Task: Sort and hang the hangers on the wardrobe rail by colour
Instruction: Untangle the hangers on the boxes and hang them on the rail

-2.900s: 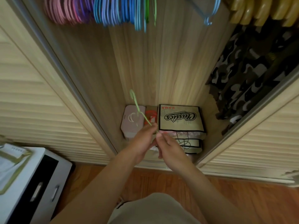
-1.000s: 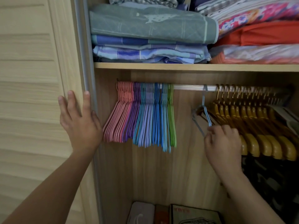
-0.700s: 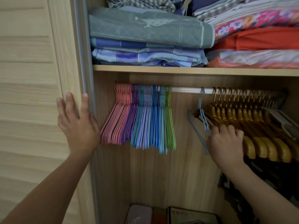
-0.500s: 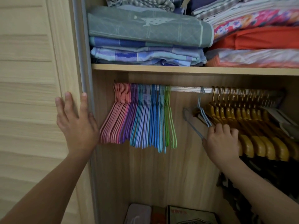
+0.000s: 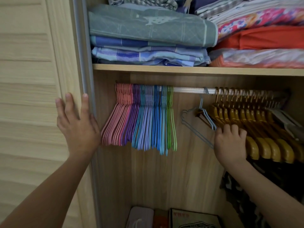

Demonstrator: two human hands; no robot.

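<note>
A white wardrobe rail carries a tight bunch of thin hangers at its left end: pink, purple, blue, then green. Further right a lone light-blue hanger hangs tilted from the rail, just left of a row of yellow wooden hangers. My right hand grips the lower right part of the light-blue hanger, fingers curled over it against the yellow ones. My left hand rests flat, fingers spread, on the edge of the slatted sliding door.
A shelf above the rail holds folded blankets and bedding. Dark patterned clothes hang under the yellow hangers. Boxes sit on the wardrobe floor. A bare stretch of rail lies between the green hangers and the light-blue one.
Earlier both hands held a green hanger low down; it now appears among those on the rail. Since a second ago my right hand stays on the light-blue hanger, which has swung slightly.
</note>
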